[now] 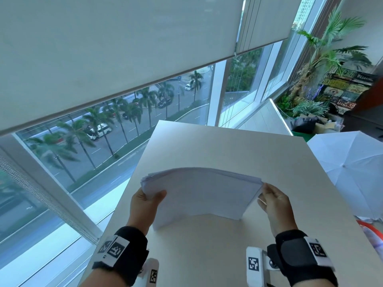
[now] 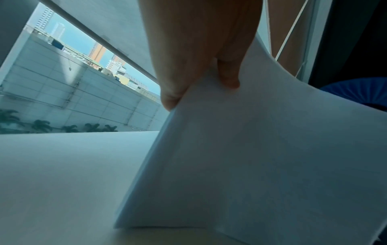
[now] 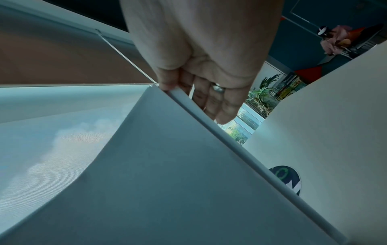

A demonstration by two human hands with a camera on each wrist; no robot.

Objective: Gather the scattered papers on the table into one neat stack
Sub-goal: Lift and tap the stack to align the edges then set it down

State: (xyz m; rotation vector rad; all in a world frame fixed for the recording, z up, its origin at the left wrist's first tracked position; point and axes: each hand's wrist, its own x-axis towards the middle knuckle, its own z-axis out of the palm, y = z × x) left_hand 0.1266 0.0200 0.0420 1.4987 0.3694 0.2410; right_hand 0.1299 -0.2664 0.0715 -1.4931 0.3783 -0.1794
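A wide window (image 1: 128, 112) with a half-lowered roller blind (image 1: 116, 44) filled the view from nine o'clock round to one o'clock, with palm trees and a road below. A pale table (image 1: 238, 146) ran from six o'clock up to twelve o'clock. A white umbrella (image 1: 350, 170) stood open at three o'clock, and a potted palm (image 1: 329, 48) rose at two o'clock.

At the middle of the table, a stack of papers (image 1: 203, 193) stood on its lower edge, touching the tabletop and leaning toward the person. Its top bowed upward in an arch, and the sheet edges at its upper left corner fanned slightly out of line.

The left hand (image 1: 145, 206) gripped the left side of the stack, at eight o'clock from its middle, thumb pressed on the near face and fingers hidden behind. In the left wrist view the thumb (image 2: 228, 71) lay on the sheets.

The right hand (image 1: 273, 201) met the upper right corner, at three o'clock. In the right wrist view the thumb tip sat on the near face at the corner while the fingers (image 3: 220, 106) lay fairly straight behind the side edge, so the corner was pinched between them. A ring (image 3: 217, 88) showed on one finger.

Black wrist straps (image 1: 298, 255) with square printed markers wrapped both wrists.
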